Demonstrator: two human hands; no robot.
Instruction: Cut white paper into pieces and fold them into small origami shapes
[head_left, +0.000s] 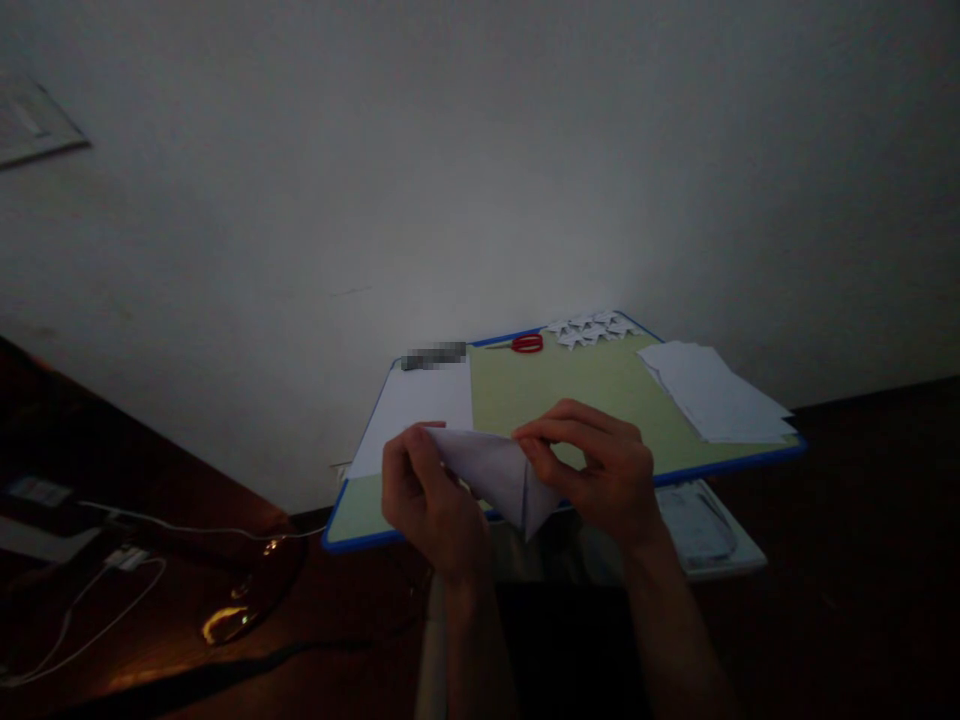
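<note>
Both my hands hold one folded white paper piece (501,478) in the air, just in front of the near edge of a green board with a blue rim (585,395). My left hand (427,500) is closed, gripping the paper's left side with thumb on top. My right hand (600,470) pinches its upper right edge between thumb and fingers. The paper hangs down to a point between them.
On the board lie a white sheet (416,410) at left, a stack of white papers (712,390) at right, several small folded paper pieces (589,328) and red-handled scissors (525,343) at the far edge. White cables (112,575) lie on the dark wooden surface at left.
</note>
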